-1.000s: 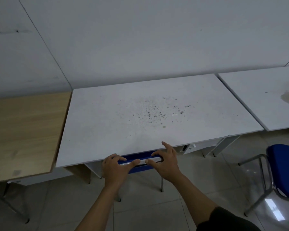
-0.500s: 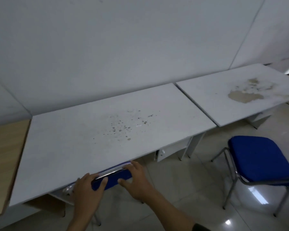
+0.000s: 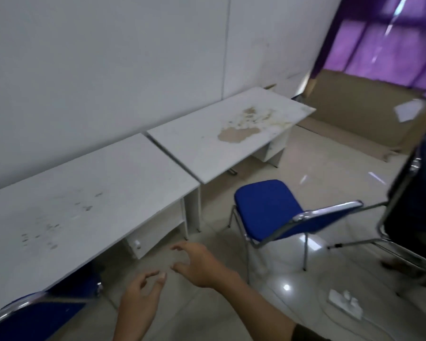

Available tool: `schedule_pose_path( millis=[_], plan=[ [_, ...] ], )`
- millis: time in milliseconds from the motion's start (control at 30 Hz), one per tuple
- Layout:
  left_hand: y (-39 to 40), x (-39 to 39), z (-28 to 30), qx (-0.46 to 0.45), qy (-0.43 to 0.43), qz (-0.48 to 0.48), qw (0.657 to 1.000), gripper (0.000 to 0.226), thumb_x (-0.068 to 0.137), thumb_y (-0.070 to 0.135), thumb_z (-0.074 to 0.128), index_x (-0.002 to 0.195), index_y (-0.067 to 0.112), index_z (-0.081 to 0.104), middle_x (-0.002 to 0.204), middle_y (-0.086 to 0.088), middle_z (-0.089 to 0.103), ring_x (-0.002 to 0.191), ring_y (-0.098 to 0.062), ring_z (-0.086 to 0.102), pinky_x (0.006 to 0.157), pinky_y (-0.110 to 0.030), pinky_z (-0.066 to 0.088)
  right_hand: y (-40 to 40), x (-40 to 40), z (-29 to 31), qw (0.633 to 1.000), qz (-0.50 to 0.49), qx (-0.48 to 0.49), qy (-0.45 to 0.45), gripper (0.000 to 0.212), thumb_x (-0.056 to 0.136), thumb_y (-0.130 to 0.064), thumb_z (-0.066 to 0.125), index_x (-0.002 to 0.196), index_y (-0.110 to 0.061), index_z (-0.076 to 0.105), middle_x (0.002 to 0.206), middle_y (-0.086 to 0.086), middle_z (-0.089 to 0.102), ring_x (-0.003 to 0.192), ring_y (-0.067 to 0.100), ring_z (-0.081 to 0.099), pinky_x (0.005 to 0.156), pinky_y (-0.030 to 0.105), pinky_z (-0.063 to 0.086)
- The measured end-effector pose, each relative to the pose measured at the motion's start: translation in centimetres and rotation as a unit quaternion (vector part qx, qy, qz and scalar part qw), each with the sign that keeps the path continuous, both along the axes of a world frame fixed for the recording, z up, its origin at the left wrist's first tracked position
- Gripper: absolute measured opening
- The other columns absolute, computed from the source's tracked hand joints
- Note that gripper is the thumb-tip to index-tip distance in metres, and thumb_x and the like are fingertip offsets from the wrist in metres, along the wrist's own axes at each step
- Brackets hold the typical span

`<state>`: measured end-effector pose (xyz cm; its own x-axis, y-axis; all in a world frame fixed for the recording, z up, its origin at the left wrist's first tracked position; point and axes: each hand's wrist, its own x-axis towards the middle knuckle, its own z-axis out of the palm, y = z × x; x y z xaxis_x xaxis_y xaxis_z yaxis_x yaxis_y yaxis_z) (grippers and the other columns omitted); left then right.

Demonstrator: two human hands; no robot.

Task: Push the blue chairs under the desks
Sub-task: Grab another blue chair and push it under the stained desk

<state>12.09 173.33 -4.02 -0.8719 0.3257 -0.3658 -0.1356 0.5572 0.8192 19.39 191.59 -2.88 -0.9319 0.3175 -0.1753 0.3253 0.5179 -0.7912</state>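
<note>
A blue chair [image 3: 268,207] with a chrome frame stands out on the floor in front of the stained white desk [image 3: 207,148], its seat facing the desk. Another blue chair [image 3: 47,308] sits tucked under the speckled white desk [image 3: 84,193] at the lower left, only its backrest showing. My left hand [image 3: 140,296] and my right hand [image 3: 197,264] hover over the floor between the two chairs, fingers apart and holding nothing. Both hands are clear of either chair.
A dark chair with chrome legs [image 3: 408,217] stands at the right edge. A white power strip [image 3: 344,303] and its cable lie on the tiled floor nearby. Flattened cardboard [image 3: 354,119] leans along the far wall beneath a purple-lit window.
Both hands have let go of the left chair's backrest and lifted off it. The view has swung right, bringing the second blue chair and the stained desk toward the middle.
</note>
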Motion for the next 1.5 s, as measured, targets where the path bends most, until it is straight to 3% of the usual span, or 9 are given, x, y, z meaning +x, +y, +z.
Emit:
schedule_pose_path(
  millis=[200,467,533,667,800,967,1067,1233,1500],
  plan=[
    [13.6,7.7,-1.7,0.039,-0.025,-0.096,0.994,0.014,0.086,0.021,0.088,0.087,0.033,0.081,0.094,0.008,0.081,0.102,-0.020,0.074,0.085,-0.033,0.051,14.0,9.5,-0.4,0.992,-0.119,-0.004,-0.032,0.050,0.095,-0.048,0.064,0.141,-0.036,0.052,0.147,-0.009,0.052,0.134,0.011,0.049,0.110,0.033,0.042],
    [30.1,12.0,-2.3,0.057,-0.040,-0.234,0.970,0.003,0.092,0.035,0.081,0.091,0.036,0.078,0.098,0.010,0.080,0.102,-0.009,0.071,0.090,-0.035,0.058,28.5,17.5,-1.1,0.971,-0.235,0.023,-0.046,0.042,0.096,-0.042,0.067,0.135,-0.036,0.054,0.140,-0.011,0.055,0.115,0.006,0.055,0.099,0.028,0.049],
    [34.4,12.7,-2.5,0.058,-0.033,-0.275,0.959,0.004,0.094,0.040,0.076,0.096,0.036,0.076,0.101,0.014,0.077,0.101,-0.003,0.069,0.084,-0.027,0.055,31.7,18.8,-1.5,0.966,-0.252,0.034,-0.050,0.040,0.096,-0.039,0.068,0.133,-0.036,0.055,0.139,-0.011,0.056,0.112,0.004,0.055,0.096,0.024,0.047],
    [41.1,14.6,-2.2,0.054,-0.013,-0.340,0.939,0.015,0.096,0.045,0.072,0.107,0.035,0.074,0.112,0.015,0.070,0.102,-0.001,0.063,0.078,-0.017,0.046,36.9,21.9,-1.8,0.956,-0.265,0.097,-0.082,0.040,0.096,-0.041,0.068,0.134,-0.035,0.056,0.135,-0.010,0.060,0.108,0.007,0.062,0.101,0.037,0.053],
    [47.8,16.7,-2.8,0.024,0.007,-0.395,0.918,0.016,0.092,0.051,0.071,0.104,0.041,0.068,0.111,0.017,0.066,0.098,0.001,0.061,0.081,-0.019,0.052,43.1,25.7,-3.5,0.944,-0.273,0.151,-0.104,0.039,0.092,-0.051,0.066,0.127,-0.036,0.060,0.130,-0.013,0.061,0.116,0.007,0.060,0.111,0.053,0.043],
    [52.4,18.1,-3.3,-0.041,0.033,-0.469,0.882,0.032,0.088,0.055,0.071,0.117,0.043,0.064,0.117,0.020,0.060,0.106,-0.002,0.055,0.085,-0.021,0.044,48.7,28.4,-5.1,0.929,-0.289,0.149,-0.176,0.061,0.082,-0.077,0.057,0.131,-0.040,0.059,0.153,-0.004,0.043,0.145,0.017,0.031,0.120,0.050,0.025],
    [53.7,18.0,-3.6,-0.054,0.042,-0.472,0.879,0.030,0.092,0.052,0.071,0.117,0.037,0.066,0.117,0.018,0.060,0.104,-0.002,0.054,0.087,-0.023,0.046,50.4,28.2,-5.7,0.944,-0.259,0.120,-0.163,0.063,0.075,-0.085,0.056,0.128,-0.051,0.056,0.162,-0.009,0.029,0.150,0.020,0.016,0.119,0.056,0.026],
    [55.3,16.5,-3.5,-0.062,-0.040,-0.474,0.878,0.032,0.086,0.060,0.072,0.103,0.033,0.066,0.123,0.015,0.061,0.112,-0.009,0.057,0.103,-0.037,0.049,52.4,27.6,-6.1,0.951,-0.255,0.109,-0.139,0.045,0.073,-0.074,0.072,0.111,-0.064,0.051,0.163,-0.015,0.026,0.152,0.019,0.008,0.120,0.063,0.020],
    [59.5,16.0,-4.1,-0.073,-0.039,-0.313,0.946,0.052,0.074,0.078,0.069,0.093,0.030,0.070,0.123,0.027,0.065,0.111,0.008,0.058,0.101,-0.024,0.049,59.8,23.8,-6.3,0.964,-0.141,0.132,-0.181,0.040,0.071,-0.086,0.060,0.106,-0.070,0.047,0.166,-0.017,0.019,0.154,0.019,0.005,0.123,0.060,0.016]
  ],
)
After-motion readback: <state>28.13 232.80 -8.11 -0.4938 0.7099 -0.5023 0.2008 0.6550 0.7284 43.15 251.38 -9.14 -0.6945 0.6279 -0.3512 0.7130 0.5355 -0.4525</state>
